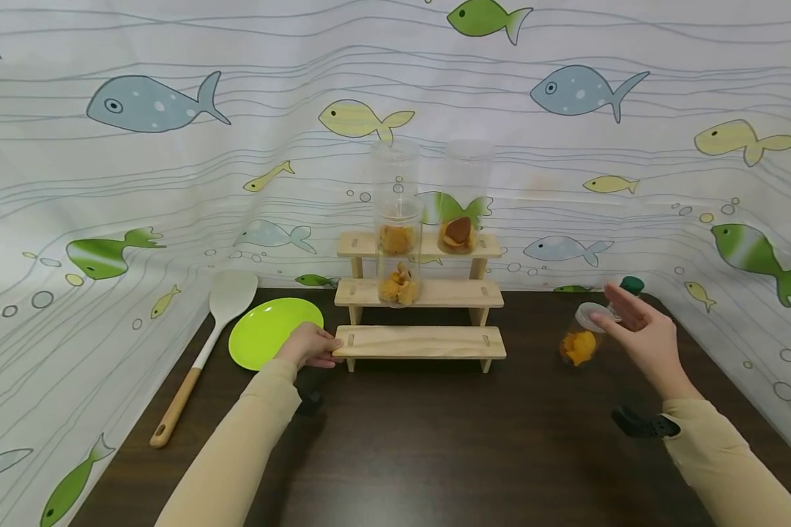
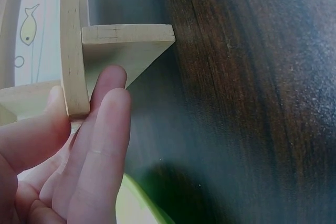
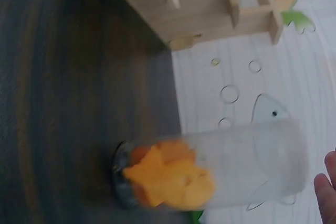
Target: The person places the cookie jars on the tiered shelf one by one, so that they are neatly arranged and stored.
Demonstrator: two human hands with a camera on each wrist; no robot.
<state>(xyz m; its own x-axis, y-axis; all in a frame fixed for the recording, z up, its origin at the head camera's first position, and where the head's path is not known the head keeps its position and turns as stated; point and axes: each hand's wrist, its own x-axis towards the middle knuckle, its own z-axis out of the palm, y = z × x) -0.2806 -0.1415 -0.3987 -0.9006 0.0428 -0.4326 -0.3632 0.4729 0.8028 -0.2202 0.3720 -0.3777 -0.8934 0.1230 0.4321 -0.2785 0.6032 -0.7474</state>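
A three-step wooden display rack [image 1: 422, 342] stands at the middle of the table. My left hand [image 1: 308, 345] pinches the left end of its lowest board [image 2: 74, 56], with the thumb on one face and the fingers on the other. On the right, a clear lidded jar [image 1: 578, 344] with orange pieces in its bottom stands upright on the table. Beside its top is my right hand [image 1: 649, 348], fingers extended. In the right wrist view a gap shows between the fingertips [image 3: 326, 182] and the jar [image 3: 247, 161].
One clear jar [image 1: 399, 284] with yellowish pieces stands on the middle step; two more, a left jar [image 1: 396, 238] and a right jar [image 1: 458, 234], are on the top step. Left lie a lime-green plate [image 1: 257, 333] and a wooden-handled turner [image 1: 201, 359]. A green-topped object [image 1: 631, 284] is partly hidden behind my right hand.
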